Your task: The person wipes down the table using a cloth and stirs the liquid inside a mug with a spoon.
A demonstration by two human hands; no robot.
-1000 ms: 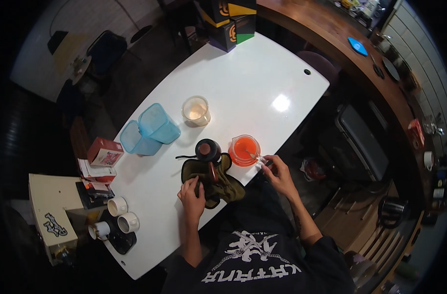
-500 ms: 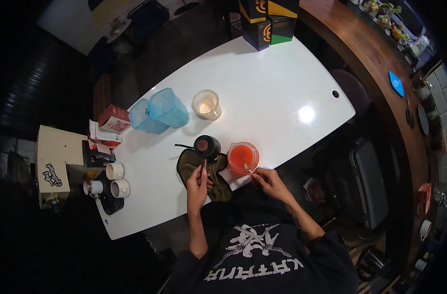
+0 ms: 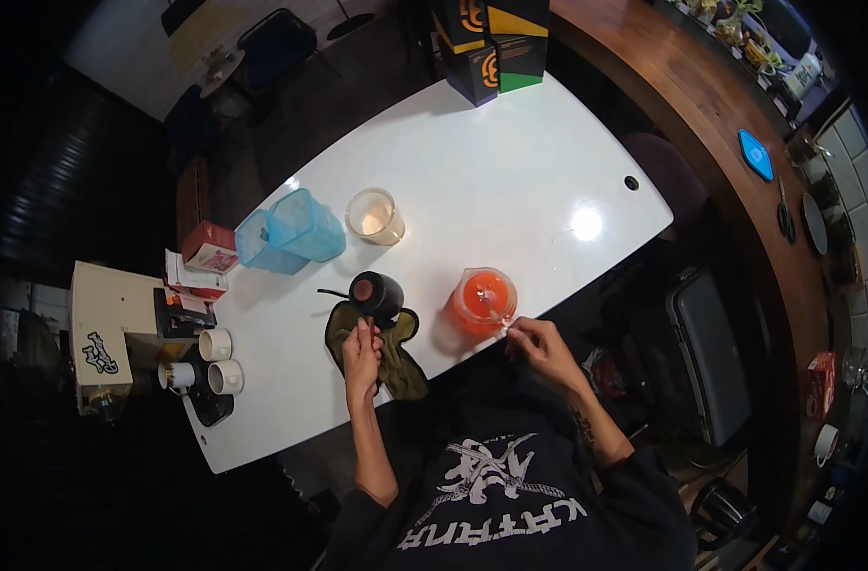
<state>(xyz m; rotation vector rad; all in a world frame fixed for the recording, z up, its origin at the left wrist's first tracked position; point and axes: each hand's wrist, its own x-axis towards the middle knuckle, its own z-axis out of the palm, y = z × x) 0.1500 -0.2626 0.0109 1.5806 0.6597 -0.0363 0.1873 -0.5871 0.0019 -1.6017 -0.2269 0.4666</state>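
My left hand (image 3: 361, 360) is closed around the brown handle of a small black pot (image 3: 377, 296) at the table's near side. Beneath the hand and beside the pot lies a crumpled olive-green cloth (image 3: 402, 367). To the right, a clear glass jug (image 3: 484, 299) holds bright orange-red liquid. My right hand (image 3: 540, 349) is closed at the jug's near edge, its fingers pinched on the jug's clear handle or on a thin utensil there; I cannot make out which.
Two translucent blue containers (image 3: 305, 226) and a clear cup with pale contents (image 3: 375, 218) stand farther back on the white table (image 3: 491, 181). White mugs (image 3: 225, 377) are at the left, with a red box (image 3: 210, 248). Black boxes (image 3: 519, 48) stand at the far end.
My left hand has gone from the cloth to the pot's handle. The pot now stands farther left of the jug. My right hand has stayed at the jug's edge while the view shifted.
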